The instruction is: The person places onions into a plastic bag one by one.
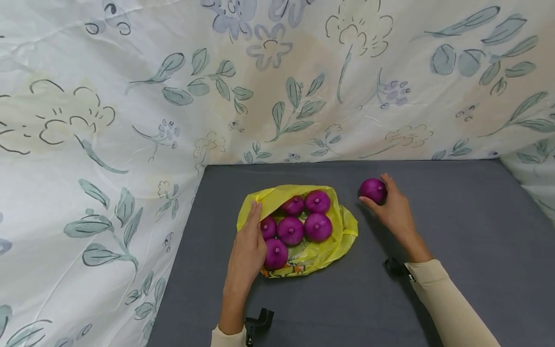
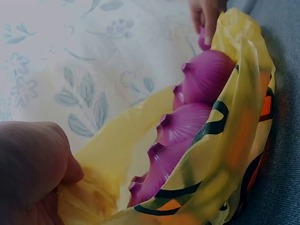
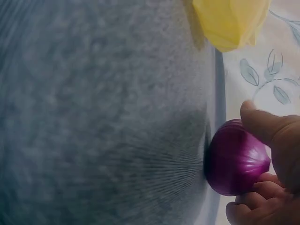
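right hand [image 1: 392, 209] had its fingers curled around one purple onion [image 1: 373, 190], which sat on the grey surface [image 1: 455, 231] just right of the yellow bag [image 1: 342, 226]. left hand [image 1: 249, 246] pinched the bag's left edge, holding it open. six more onions [image 1: 299, 224] lay inside it.

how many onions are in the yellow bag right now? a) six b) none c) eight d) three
a: the head view shows six purple onions lying in the open yellow bag, whose edge the left hand holds, while a seventh onion sits outside it on the grey table, held by the right hand.
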Available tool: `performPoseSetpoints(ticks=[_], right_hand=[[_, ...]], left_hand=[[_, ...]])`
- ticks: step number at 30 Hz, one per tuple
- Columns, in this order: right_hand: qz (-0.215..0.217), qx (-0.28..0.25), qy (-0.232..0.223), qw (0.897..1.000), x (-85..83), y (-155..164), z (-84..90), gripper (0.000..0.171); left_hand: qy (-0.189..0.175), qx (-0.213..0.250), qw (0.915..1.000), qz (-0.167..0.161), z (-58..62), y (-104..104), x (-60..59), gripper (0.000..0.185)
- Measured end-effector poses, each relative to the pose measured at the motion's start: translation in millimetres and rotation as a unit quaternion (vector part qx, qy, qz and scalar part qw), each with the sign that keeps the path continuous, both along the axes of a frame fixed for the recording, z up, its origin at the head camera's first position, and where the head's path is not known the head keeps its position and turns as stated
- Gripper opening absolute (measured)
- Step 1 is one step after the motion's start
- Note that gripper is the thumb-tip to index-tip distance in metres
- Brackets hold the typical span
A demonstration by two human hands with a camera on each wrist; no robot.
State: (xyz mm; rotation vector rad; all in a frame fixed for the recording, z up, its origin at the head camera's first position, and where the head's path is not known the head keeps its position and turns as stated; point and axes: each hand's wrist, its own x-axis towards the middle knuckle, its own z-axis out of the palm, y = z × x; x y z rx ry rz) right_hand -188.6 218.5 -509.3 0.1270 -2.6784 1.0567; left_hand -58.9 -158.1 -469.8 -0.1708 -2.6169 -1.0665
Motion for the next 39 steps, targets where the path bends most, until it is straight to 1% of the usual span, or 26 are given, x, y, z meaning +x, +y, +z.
performPoseSetpoints(ticks=[5, 10, 15, 24, 29, 35, 39], right_hand=[[-0.004, -0.001, 0.002, 1.0, -0.3, 1.7, -4.5, 0.089], [-0.004, -0.009, 0.013, 1.0, -2.1, 1.3, -4.1, 0.086], [-0.001, -0.011, 0.027, 1.0, -2.2, 1.5, -4.4, 0.081], [0.004, -0.011, 0.032, 0.999, 3.6, 0.0, -6.4, 0.08], [0.003, -0.019, 0.052, 0.998, 8.0, -3.4, 0.2, 0.08], [0.011, -0.028, 0.079, 0.996, 14.0, -10.4, 16.6, 0.082], [0.011, -0.035, 0.087, 0.995, 20.4, -14.8, 27.3, 0.084]], left_hand=[[-0.005, -0.002, 1.0, 0.0, 0.1, 0.4, 1.1, 0.055], [0.001, 0.0, 1.0, 0.001, 0.0, -0.2, 1.0, 0.055], [-0.005, 0.005, 1.0, 0.001, -1.2, -0.4, 1.1, 0.056], [-0.004, 0.002, 1.0, 0.002, -1.9, -0.3, 2.6, 0.055], [-0.004, 0.002, 1.0, 0.004, -1.5, -1.2, 3.4, 0.055], [-0.008, 0.005, 1.0, 0.002, -1.6, -1.9, 4.0, 0.056], [-0.008, 0.009, 0.9999, 0.0, -1.3, -0.9, 4.4, 0.055]])
